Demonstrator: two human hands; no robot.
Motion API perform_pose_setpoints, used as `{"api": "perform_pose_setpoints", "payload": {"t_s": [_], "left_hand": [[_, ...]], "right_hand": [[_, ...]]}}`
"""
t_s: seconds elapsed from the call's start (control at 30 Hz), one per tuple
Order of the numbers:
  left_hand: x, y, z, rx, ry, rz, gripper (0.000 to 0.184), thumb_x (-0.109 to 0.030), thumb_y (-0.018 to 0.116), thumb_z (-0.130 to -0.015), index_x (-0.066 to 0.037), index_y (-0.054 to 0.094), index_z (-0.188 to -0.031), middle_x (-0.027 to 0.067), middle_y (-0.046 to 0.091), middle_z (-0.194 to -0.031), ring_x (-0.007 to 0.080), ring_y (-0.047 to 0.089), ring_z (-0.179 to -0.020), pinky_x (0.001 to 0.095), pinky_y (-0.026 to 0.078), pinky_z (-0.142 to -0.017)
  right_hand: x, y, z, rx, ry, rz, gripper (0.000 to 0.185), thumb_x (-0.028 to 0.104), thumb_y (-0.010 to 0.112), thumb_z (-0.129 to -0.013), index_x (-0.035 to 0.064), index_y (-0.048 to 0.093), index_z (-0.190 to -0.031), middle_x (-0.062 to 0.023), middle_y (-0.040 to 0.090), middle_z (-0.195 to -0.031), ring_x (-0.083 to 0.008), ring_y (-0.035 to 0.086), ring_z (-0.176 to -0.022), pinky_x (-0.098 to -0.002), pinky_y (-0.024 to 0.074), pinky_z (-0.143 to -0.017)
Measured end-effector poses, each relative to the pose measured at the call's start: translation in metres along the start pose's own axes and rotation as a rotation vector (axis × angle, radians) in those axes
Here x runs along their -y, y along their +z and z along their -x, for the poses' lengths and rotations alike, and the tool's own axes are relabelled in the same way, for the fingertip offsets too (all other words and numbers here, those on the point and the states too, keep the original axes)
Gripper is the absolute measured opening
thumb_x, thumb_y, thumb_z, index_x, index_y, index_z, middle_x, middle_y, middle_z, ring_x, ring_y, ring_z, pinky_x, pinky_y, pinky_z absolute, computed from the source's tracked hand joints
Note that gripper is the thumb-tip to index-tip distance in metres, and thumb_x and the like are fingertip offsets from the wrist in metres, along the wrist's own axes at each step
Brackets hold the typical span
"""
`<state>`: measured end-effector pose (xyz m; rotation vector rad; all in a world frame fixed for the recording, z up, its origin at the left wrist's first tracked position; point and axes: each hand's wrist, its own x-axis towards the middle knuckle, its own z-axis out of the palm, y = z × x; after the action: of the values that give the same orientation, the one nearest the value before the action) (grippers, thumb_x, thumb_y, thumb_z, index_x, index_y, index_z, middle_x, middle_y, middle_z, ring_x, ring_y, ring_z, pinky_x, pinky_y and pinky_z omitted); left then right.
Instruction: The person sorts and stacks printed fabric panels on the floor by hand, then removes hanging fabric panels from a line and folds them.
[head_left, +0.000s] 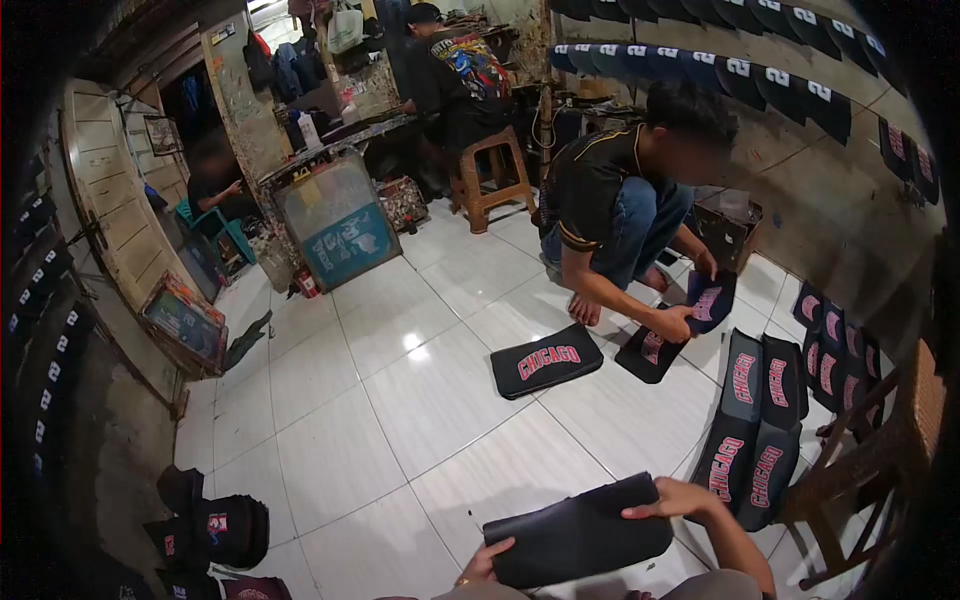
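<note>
A plain black fabric panel (585, 532), with rounded corners and no print on the side I see, is held low over the tiled floor. My left hand (484, 563) grips its left end, thumb on top. On its upper right corner my right hand (680, 499) is closed, thumb on top; the fingers beneath are hidden. Whether it is one layer or several I cannot tell. Ahead on the floor lies a black panel stack (547, 361) printed CHICAGO in red. More CHICAGO panels (768, 470) lie in rows to my right.
A co-worker (610, 190) squats ahead, handling printed panels (652, 348). A wooden stool (900, 450) stands at the right edge. Dark caps (235, 530) are piled at lower left. Panels marked 2 (740, 75) hang along the wall. Two other people sit farther back.
</note>
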<state>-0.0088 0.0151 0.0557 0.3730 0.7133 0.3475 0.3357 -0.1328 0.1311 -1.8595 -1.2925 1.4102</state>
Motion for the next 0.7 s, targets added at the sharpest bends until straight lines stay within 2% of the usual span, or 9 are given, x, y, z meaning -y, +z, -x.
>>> {"api": "perform_pose_setpoints", "payload": {"t_s": [0.07, 0.13, 0.17, 0.3, 0.37, 0.43, 0.6, 0.67, 0.7], "left_hand": [[0.008, 0.012, -0.016, -0.050, 0.107, -0.323, 0.047, -0.008, 0.072, -0.086, 0.004, 0.054, -0.128, 0.0192, 0.066, -0.114, 0.0249, 0.066, -0.101, 0.0383, 0.054, -0.089], [0.031, 0.008, -0.029, -0.056, 0.679, -0.919, 0.040, -0.007, 0.070, -0.087, 0.006, 0.058, -0.123, 0.0137, 0.068, -0.110, 0.0190, 0.064, -0.106, 0.0321, 0.050, -0.093], [0.030, 0.027, -0.017, -0.063, 0.747, -0.889, 0.039, -0.006, 0.069, -0.088, 0.006, 0.057, -0.123, 0.0143, 0.068, -0.111, 0.0169, 0.063, -0.107, 0.0307, 0.049, -0.093], [0.031, 0.045, -0.005, -0.095, 0.942, -0.858, 0.044, -0.006, 0.071, -0.086, 0.002, 0.053, -0.125, 0.0166, 0.067, -0.113, 0.0191, 0.065, -0.105, 0.0313, 0.051, -0.091], [0.037, 0.022, -0.024, -0.129, 0.949, -0.973, 0.045, -0.007, 0.072, -0.085, 0.001, 0.052, -0.125, 0.0162, 0.068, -0.109, 0.0195, 0.066, -0.101, 0.0308, 0.052, -0.087], [0.044, -0.002, -0.043, -0.141, 0.944, -1.119, 0.045, -0.009, 0.073, -0.085, -0.001, 0.052, -0.125, 0.0168, 0.069, -0.102, 0.0201, 0.069, -0.092, 0.0309, 0.054, -0.080], [0.025, 0.027, -0.035, -0.135, 0.947, -1.198, 0.044, -0.007, 0.071, -0.085, -0.001, 0.053, -0.124, 0.0179, 0.069, -0.099, 0.0251, 0.070, -0.090, 0.0311, 0.054, -0.077], [0.020, 0.039, -0.024, -0.214, 0.949, -1.177, 0.045, -0.010, 0.072, -0.083, -0.001, 0.054, -0.123, 0.0186, 0.068, -0.101, 0.0291, 0.069, -0.093, 0.0337, 0.054, -0.080], [0.016, 0.035, -0.029, -0.212, 1.054, -1.318, 0.050, -0.011, 0.073, -0.082, -0.001, 0.049, -0.125, 0.0191, 0.069, -0.099, 0.0290, 0.070, -0.091, 0.0342, 0.055, -0.080]], "right_hand": [[-0.008, 0.030, 0.008, -0.123, 0.014, 0.055, 0.067, 0.063, 0.068, -0.079, 0.0011, 0.069, -0.104, -0.0175, 0.071, -0.084, -0.0268, 0.069, -0.081, -0.0365, 0.0528, -0.075], [-0.036, 0.069, 0.002, -0.264, -0.031, 0.252, 0.062, 0.059, 0.067, -0.082, 0.0010, 0.069, -0.103, -0.0223, 0.069, -0.080, -0.0347, 0.069, -0.079, -0.0398, 0.0536, -0.073], [-0.039, 0.086, 0.006, -0.406, -0.050, 0.201, 0.054, 0.051, 0.069, -0.084, -0.0008, 0.069, -0.098, -0.0252, 0.067, -0.075, -0.0393, 0.068, -0.077, -0.0419, 0.0540, -0.071], [-0.042, 0.129, 0.011, -0.599, -0.026, 0.067, 0.049, 0.041, 0.074, -0.082, -0.0020, 0.067, -0.103, -0.0229, 0.069, -0.080, -0.0337, 0.071, -0.081, -0.0389, 0.0549, -0.074], [-0.033, 0.144, 0.002, -0.916, -0.283, -0.031, 0.050, 0.028, 0.078, -0.080, -0.0033, 0.059, -0.115, -0.0223, 0.070, -0.089, -0.0300, 0.071, -0.088, -0.0365, 0.0550, -0.078], [-0.033, 0.144, -0.002, -0.976, -0.453, -0.101, 0.054, 0.016, 0.077, -0.080, -0.0044, 0.052, -0.123, -0.0224, 0.070, -0.093, -0.0301, 0.071, -0.089, -0.0364, 0.0556, -0.079], [-0.046, 0.130, -0.007, -0.873, -0.427, 0.071, 0.051, 0.009, 0.070, -0.085, -0.0037, 0.047, -0.128, -0.0208, 0.071, -0.096, -0.0316, 0.072, -0.085, -0.0362, 0.0571, -0.074], [-0.030, 0.129, 0.006, -0.853, -0.334, -0.020, 0.052, 0.009, 0.070, -0.085, -0.0041, 0.045, -0.129, -0.0228, 0.069, -0.103, -0.0330, 0.070, -0.094, -0.0371, 0.0561, -0.080], [-0.030, 0.128, 0.006, -0.850, -0.360, 0.014, 0.067, 0.013, 0.072, -0.083, -0.0045, 0.035, -0.136, -0.0263, 0.061, -0.121, -0.0355, 0.065, -0.108, -0.0381, 0.0520, -0.091]]}}
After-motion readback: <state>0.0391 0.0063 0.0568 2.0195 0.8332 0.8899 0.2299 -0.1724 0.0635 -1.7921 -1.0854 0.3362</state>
